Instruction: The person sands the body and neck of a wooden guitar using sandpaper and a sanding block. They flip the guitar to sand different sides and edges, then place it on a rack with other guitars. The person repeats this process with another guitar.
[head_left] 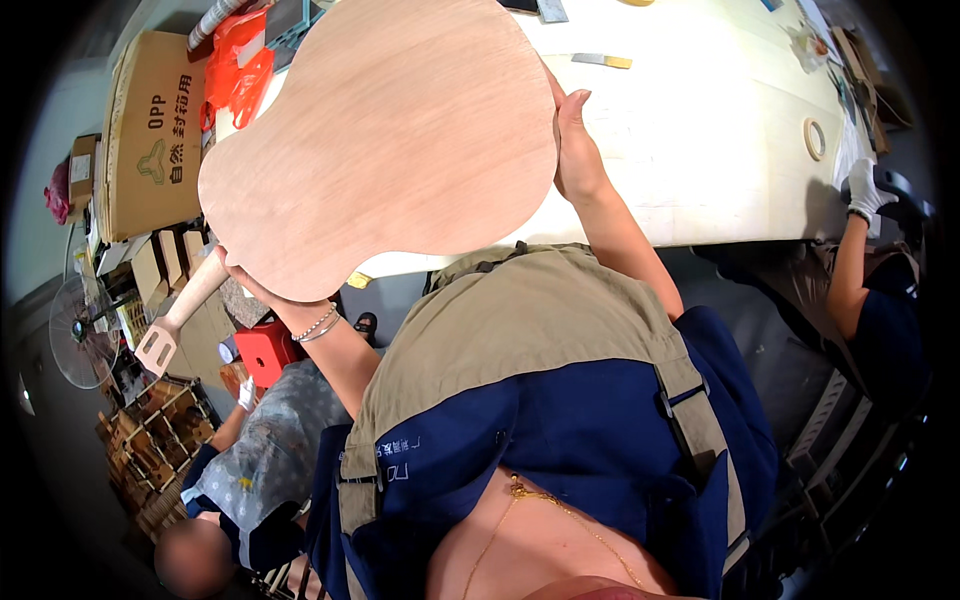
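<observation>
An unfinished wooden guitar is held up before me over the near edge of the table, its plain back facing up. Its pale neck points down and left, ending in a slotted headstock. My left hand, with bracelets at the wrist, grips the body's edge close to the neck; most of its fingers are hidden underneath. On the opposite side, my right hand clasps the rim of the body, thumb up along the side and fingers out of sight below.
On the white worktable lie a flat brush-like tool and a tape roll. A red plastic bag and cardboard box stand left, above a fan. Co-workers occupy the lower left and right.
</observation>
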